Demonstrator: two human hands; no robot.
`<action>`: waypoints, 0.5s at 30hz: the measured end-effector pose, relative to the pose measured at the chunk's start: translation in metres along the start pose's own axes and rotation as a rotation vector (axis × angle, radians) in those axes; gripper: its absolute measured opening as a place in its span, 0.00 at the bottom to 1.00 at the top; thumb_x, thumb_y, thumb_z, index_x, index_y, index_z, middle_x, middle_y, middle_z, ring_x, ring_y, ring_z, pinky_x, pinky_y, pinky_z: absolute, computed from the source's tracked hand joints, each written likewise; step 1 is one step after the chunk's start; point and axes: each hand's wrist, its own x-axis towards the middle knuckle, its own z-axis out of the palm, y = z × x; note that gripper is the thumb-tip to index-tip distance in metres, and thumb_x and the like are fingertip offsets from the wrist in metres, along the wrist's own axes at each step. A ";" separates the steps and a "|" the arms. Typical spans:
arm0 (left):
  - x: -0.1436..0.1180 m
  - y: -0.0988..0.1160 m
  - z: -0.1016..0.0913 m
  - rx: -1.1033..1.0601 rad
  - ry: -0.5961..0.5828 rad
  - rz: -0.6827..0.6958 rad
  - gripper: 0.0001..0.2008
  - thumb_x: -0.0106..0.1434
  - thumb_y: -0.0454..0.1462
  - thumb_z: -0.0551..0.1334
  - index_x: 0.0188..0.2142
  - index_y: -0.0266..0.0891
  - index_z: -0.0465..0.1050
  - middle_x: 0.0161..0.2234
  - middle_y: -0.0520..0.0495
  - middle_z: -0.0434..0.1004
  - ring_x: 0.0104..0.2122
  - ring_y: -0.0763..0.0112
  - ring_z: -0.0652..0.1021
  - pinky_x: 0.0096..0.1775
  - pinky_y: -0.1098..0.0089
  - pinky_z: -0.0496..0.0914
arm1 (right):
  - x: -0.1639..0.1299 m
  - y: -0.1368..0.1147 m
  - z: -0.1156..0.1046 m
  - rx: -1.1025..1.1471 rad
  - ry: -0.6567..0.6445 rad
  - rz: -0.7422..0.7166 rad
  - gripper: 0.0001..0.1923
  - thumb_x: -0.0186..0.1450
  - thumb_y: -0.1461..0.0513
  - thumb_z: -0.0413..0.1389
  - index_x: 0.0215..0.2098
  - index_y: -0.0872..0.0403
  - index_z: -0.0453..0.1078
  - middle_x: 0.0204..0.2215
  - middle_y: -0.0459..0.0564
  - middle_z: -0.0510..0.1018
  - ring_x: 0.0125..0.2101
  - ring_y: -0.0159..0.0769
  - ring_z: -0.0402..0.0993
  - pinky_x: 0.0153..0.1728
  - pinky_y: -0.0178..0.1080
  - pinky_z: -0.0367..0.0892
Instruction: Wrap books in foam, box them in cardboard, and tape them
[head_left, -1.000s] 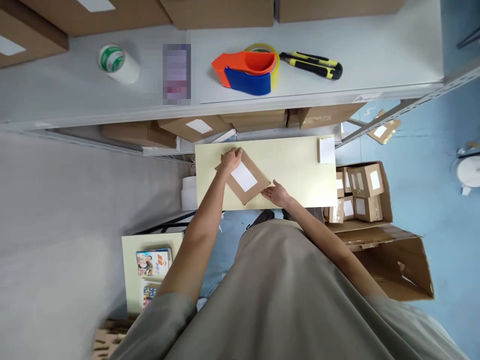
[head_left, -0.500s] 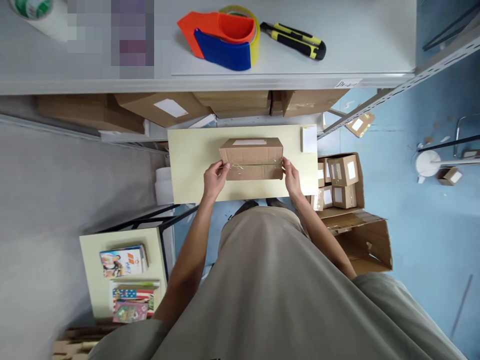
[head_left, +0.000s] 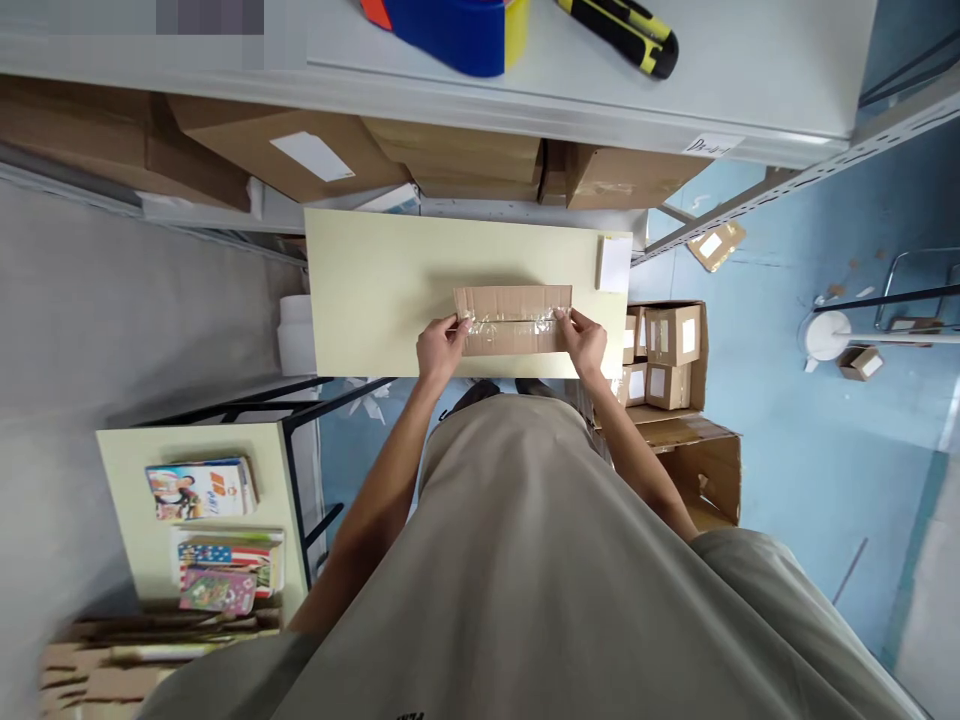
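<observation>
A brown cardboard box (head_left: 514, 338) with clear tape along its seam is held between my hands, over the front part of the pale yellow table (head_left: 375, 290). My left hand (head_left: 441, 348) grips its left end, thumb on the taped face. At the right end my right hand (head_left: 584, 343) is closed on it in the same way, thumb on top. The taped face with its middle seam is turned up toward me. Fingertips under the box are hidden. A white pad (head_left: 614, 263) lies near the table's back right corner.
A grey shelf (head_left: 750, 90) above the table bears a tape dispenser (head_left: 457, 35) and a utility knife (head_left: 626, 35). Larger cartons (head_left: 472, 160) stand beneath it. Right of the table, an open carton (head_left: 697, 360) holds several small boxes. Books (head_left: 202, 488) lie on a side table at left.
The box has been tilted, so its labelled side no longer shows and the taped face points up. Both hands moved with it. My view has shifted, and the shelf sits higher in the picture.
</observation>
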 end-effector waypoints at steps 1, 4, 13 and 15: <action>0.001 -0.001 0.001 0.009 -0.002 -0.003 0.17 0.77 0.50 0.65 0.43 0.41 0.87 0.44 0.40 0.89 0.44 0.55 0.84 0.47 0.65 0.73 | 0.000 0.003 0.002 0.030 0.015 0.008 0.40 0.80 0.33 0.48 0.52 0.56 0.86 0.43 0.59 0.91 0.52 0.58 0.89 0.46 0.42 0.79; 0.002 -0.004 0.003 0.030 -0.004 -0.022 0.16 0.77 0.48 0.65 0.41 0.41 0.86 0.42 0.40 0.88 0.44 0.54 0.85 0.47 0.64 0.74 | -0.001 0.009 0.004 0.084 0.017 0.030 0.33 0.77 0.38 0.60 0.60 0.56 0.85 0.51 0.61 0.92 0.56 0.58 0.89 0.52 0.45 0.80; 0.012 -0.001 0.000 -0.146 0.035 0.027 0.07 0.72 0.40 0.68 0.44 0.42 0.87 0.46 0.43 0.92 0.48 0.56 0.88 0.54 0.63 0.78 | 0.018 0.001 -0.007 0.026 0.044 -0.081 0.31 0.78 0.48 0.62 0.72 0.54 0.79 0.67 0.61 0.84 0.64 0.62 0.85 0.66 0.57 0.78; 0.018 -0.001 0.002 -0.156 0.069 0.009 0.08 0.72 0.41 0.69 0.44 0.43 0.87 0.46 0.45 0.92 0.49 0.54 0.89 0.53 0.62 0.79 | 0.025 0.005 -0.006 -0.004 0.027 -0.118 0.29 0.78 0.50 0.62 0.71 0.53 0.80 0.69 0.59 0.82 0.68 0.61 0.81 0.70 0.59 0.75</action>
